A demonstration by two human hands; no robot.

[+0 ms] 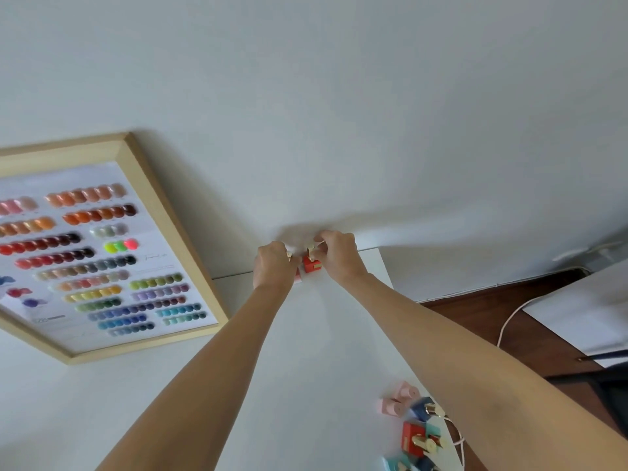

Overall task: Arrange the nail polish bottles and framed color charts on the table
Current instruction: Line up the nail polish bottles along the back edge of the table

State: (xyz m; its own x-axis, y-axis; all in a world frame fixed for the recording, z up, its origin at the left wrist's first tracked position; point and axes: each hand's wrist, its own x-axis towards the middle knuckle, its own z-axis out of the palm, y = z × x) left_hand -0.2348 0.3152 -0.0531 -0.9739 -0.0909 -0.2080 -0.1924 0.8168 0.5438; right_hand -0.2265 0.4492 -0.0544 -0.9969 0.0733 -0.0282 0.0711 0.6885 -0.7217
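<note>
Both arms reach to the far edge of the white table [306, 351], by the wall. My right hand [334, 254] pinches the gold cap of a red nail polish bottle [311, 263] that stands on the table. My left hand [273, 265] is closed around another bottle [298, 276], of which only a gold cap and a pink corner show. The two bottles stand side by side. A wood-framed color chart [91, 253] with rows of colored swatches leans against the wall at the left.
Several loose bottles lie at the table's near right edge: pink ones [397, 401], a red one [414, 436], blue and teal ones [423, 407]. Beyond that edge are a dark wooden floor [475, 314], a white cable [509, 321] and another white surface [584, 311].
</note>
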